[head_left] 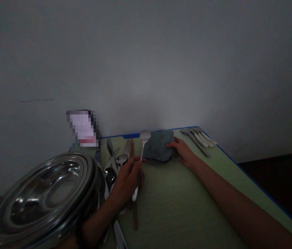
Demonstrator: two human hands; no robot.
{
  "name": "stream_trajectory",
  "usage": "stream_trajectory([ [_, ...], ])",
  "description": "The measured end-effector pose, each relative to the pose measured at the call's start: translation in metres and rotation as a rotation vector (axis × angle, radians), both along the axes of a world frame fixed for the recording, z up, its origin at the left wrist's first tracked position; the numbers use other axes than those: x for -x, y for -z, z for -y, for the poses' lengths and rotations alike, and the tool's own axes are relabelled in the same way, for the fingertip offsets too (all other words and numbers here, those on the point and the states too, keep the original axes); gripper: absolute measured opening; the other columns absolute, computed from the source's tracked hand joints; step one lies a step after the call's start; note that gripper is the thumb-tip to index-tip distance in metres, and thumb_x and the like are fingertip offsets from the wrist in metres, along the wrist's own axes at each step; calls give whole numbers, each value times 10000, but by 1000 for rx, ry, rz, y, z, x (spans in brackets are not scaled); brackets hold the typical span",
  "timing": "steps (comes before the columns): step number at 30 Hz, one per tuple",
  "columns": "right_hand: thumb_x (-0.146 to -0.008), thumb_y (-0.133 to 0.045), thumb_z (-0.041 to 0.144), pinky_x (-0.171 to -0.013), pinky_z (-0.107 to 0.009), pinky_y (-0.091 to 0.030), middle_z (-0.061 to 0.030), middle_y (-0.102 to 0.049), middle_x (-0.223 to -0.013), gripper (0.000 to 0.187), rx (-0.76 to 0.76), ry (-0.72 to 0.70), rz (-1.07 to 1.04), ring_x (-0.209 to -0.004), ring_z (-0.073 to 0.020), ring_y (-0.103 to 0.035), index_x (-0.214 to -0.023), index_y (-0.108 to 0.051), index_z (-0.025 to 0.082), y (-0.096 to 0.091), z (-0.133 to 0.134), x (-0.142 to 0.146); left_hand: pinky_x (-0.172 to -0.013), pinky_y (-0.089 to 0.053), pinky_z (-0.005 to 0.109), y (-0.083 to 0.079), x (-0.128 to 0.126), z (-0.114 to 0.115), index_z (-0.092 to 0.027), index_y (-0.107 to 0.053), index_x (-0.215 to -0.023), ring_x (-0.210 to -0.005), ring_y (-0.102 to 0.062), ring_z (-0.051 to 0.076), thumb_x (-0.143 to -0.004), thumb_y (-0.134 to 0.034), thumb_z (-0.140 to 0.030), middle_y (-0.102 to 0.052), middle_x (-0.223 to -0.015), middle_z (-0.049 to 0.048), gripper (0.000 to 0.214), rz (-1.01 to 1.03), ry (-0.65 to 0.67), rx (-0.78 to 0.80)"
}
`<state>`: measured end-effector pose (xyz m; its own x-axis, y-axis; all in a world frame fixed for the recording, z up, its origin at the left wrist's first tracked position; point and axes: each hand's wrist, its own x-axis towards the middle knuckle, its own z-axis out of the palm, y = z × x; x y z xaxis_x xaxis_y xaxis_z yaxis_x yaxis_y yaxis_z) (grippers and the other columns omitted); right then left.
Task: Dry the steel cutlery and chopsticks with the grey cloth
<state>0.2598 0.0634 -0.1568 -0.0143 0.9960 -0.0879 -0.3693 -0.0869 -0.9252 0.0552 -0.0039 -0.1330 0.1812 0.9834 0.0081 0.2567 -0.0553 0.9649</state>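
My left hand (127, 178) is closed round the handle of a white spoon (143, 143), which stands nearly upright with its bowl at the top. My right hand (183, 150) grips the right edge of a folded grey-blue cloth (158, 145) lying on the green table (187, 207). The spoon's bowl is just left of the cloth. Under and left of my left hand lies a loose pile of metal spoons (117, 160) and wooden chopsticks (134, 214).
Several white-handled spoons (200, 138) lie in a row at the table's far right corner. A stack of steel plates (44, 197) leans at the near left. A small blurred card (83, 128) stands against the grey wall. The table's blue right edge (252, 180) drops to a dark floor.
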Motion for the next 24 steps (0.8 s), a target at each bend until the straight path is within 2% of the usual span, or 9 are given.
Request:
stream_trajectory([
  [3, -564, -599, 140, -616, -281, -488, 22, -681, -753, 334, 62, -19, -97, -673, -170, -629, -887, -587, 224, -4, 4, -4, -338, -282, 170, 3, 0, 0, -160, -534, -993, -323, -398, 92, -847, -392, -387, -472, -404, -86, 305, -38, 45, 22],
  [5, -591, -591, 168, -641, -293, -495, 23, -688, -765, 303, 71, -56, -174, -709, -178, -640, -887, -589, 233, -7, 7, -4, -350, -290, 175, 5, 1, 0, -167, -549, -974, -344, -420, 99, -843, -402, -403, -471, -418, -85, 307, -92, 89, 11],
  [7, -663, -577, 286, -701, -327, -498, -6, -693, -780, 208, 79, -139, -280, -789, -200, -644, -859, -596, 220, -8, 9, -3, -373, -302, 179, 5, 1, 1, -173, -562, -938, -371, -437, 104, -840, -410, -392, -474, -429, -81, 285, -166, 132, -17],
  [10, -753, -470, 494, -764, -377, -487, -48, -691, -785, 325, 55, -233, -363, -865, -222, -633, -815, -606, 206, -5, 9, 1, -412, -329, 188, 3, 1, 1, -180, -552, -893, -394, -451, 111, -850, -390, -354, -482, -431, -77, 242, -227, 175, -37],
  [14, -728, -519, 401, -758, -380, -488, -39, -689, -766, 209, 26, -207, -259, -860, -223, -630, -744, -604, 210, 1, 6, 6, -425, -343, 193, 1, 1, 2, -196, -535, -857, -400, -475, 118, -852, -407, -351, -506, -443, -73, 201, -230, 207, -29],
  [19, -629, -664, 307, -742, -349, -493, -22, -686, -729, 154, -26, -180, -160, -807, -204, -629, -721, -604, 199, 1, 9, 13, -419, -327, 196, 1, -1, 3, -186, -575, -930, -408, -490, 122, -842, -445, -331, -608, -482, -38, 214, -267, 270, -25],
  [24, -587, -698, 292, -744, -338, -499, -11, -675, -665, 148, -11, -95, -203, -764, -198, -637, -642, -600, 196, 1, 10, 11, -464, -408, 207, -1, 2, 3, -166, -569, -983, -436, -528, 113, -840, -434, -330, -653, -565, -13, 256, -2, 328, 133],
])
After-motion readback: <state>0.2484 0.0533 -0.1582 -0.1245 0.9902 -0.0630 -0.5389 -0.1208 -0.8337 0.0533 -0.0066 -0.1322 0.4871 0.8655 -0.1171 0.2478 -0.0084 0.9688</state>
